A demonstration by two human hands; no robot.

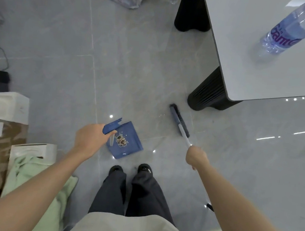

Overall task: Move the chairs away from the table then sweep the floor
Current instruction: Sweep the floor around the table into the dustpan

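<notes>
Two-handed, well apart: gripping the dustpan [128, 141] handle in the left hand [90, 137], clutching the broom [179, 122] pole in the right hand [196, 158]. Resting both on the floor [59, 42], dustpan before the shoes [144, 168], bristles near the table leg [208, 96]. Probably handling light and stiff; holding high on the pole.

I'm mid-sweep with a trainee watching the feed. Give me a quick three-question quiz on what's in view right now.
1. True or false: the dustpan, gripped by the left hand, already has debris in it.
2. The right hand grips: A) the broom handle, B) a cloth, C) a chair.
3. Fill in: the water bottle rests on the ____.
Key: 1 true; 2 A; 3 table.
</notes>
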